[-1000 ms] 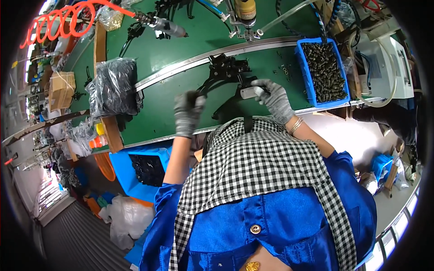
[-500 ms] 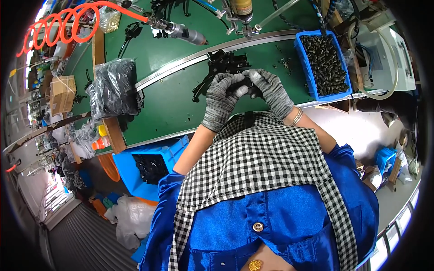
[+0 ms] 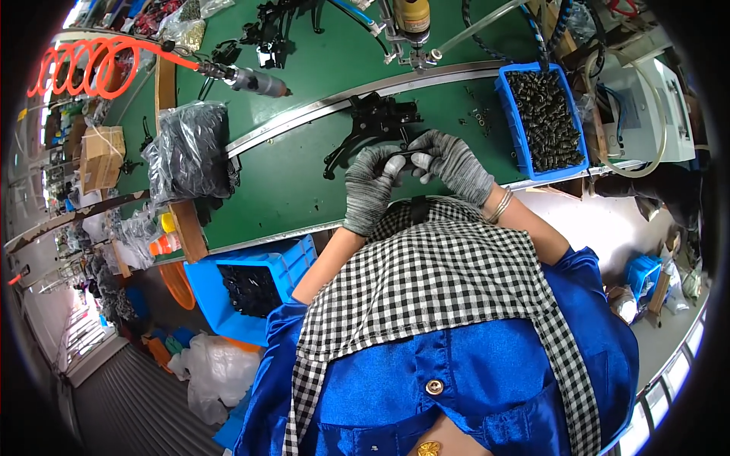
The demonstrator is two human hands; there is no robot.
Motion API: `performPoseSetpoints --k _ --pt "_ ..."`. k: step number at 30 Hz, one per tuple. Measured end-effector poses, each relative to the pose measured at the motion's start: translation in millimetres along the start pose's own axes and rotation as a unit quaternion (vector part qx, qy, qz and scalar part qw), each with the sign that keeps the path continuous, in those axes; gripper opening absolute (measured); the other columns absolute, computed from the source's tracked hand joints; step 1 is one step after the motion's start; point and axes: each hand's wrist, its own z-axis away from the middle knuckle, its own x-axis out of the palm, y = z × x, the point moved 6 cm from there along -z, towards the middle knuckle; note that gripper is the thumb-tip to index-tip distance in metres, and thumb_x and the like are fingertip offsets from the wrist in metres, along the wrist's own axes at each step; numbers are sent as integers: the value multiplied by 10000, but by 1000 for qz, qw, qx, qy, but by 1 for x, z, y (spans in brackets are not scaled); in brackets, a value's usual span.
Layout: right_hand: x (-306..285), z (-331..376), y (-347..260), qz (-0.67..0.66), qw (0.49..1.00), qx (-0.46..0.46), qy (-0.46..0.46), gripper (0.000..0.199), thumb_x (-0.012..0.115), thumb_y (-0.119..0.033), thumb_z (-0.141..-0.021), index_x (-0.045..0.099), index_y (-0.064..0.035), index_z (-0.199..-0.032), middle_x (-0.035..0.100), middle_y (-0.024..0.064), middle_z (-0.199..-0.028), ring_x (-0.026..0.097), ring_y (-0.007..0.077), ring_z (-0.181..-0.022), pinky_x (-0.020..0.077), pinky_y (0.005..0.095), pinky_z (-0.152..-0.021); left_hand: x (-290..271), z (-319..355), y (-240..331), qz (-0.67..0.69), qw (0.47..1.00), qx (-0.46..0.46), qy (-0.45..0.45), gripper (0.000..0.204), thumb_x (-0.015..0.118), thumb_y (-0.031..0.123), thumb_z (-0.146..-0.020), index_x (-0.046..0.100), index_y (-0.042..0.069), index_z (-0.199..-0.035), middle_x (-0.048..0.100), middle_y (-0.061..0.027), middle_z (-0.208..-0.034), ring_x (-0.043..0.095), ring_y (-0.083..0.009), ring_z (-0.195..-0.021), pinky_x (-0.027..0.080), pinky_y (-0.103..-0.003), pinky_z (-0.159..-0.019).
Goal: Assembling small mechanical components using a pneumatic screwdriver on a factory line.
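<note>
Both of my hands wear grey knit gloves and meet close to my body over the near part of the green worktable (image 3: 289,182). My left hand (image 3: 369,186) and my right hand (image 3: 456,169) pinch a small black part (image 3: 407,152) between their fingertips. Fingers cover much of that part, so its exact kind cannot be made out. Just beyond my hands lies a group of black lever assemblies (image 3: 380,115), with one long curved lever reaching toward the left. Small loose hardware pieces (image 3: 479,115) are scattered to the right of them.
At the right stands a blue bin (image 3: 561,172) full of dark metal pieces. A grey power driver (image 3: 258,82) hangs from a red coiled hose (image 3: 114,67) at upper left. A metal rail (image 3: 304,112) crosses the table. Left are a plastic-wrapped bundle (image 3: 190,152) and a lower blue crate (image 3: 289,262).
Both hands have drawn slightly nearer to my body, still holding the small black part, which shows more now. The hanging driver has swung to the left and down.
</note>
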Motion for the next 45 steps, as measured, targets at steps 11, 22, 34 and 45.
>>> performPoseSetpoints --k 11,22,34,45 --pt "-4 -7 -18 4 971 -234 50 237 656 -10 -864 601 -1 -1095 659 68 -1024 646 148 -861 559 273 -781 -4 -16 1 153 985 -72 34 236 623 25 -904 608 -16 -1136 660 -109 -1033 666 -146 -806 590 -251 -724" --pt "-19 -18 1 13 993 -7 114 199 633 -146 -931 631 -11 -1078 670 59 -906 633 89 -697 535 228 -579 10 -26 6 63 998 18 18 245 599 -17 -900 601 -13 -1145 638 -100 -1086 651 -145 -846 593 -259 -734" --pt "-16 -104 -19 250 945 -151 147 212 676 -173 -887 647 -48 -1056 645 26 -773 601 103 -653 498 267 -595 -52 -70 -30 -150 956 132 215 280 616 29 -907 599 20 -1186 645 -117 -1083 626 -167 -943 515 -295 -872" --pt "16 -162 -40 461 846 -238 123 178 664 -180 -839 669 -70 -979 665 162 -917 634 364 -828 517 410 -778 -71 -124 -66 -113 949 184 230 240 536 258 -969 659 103 -1106 637 -135 -1058 553 -313 -1045 414 -404 -972"
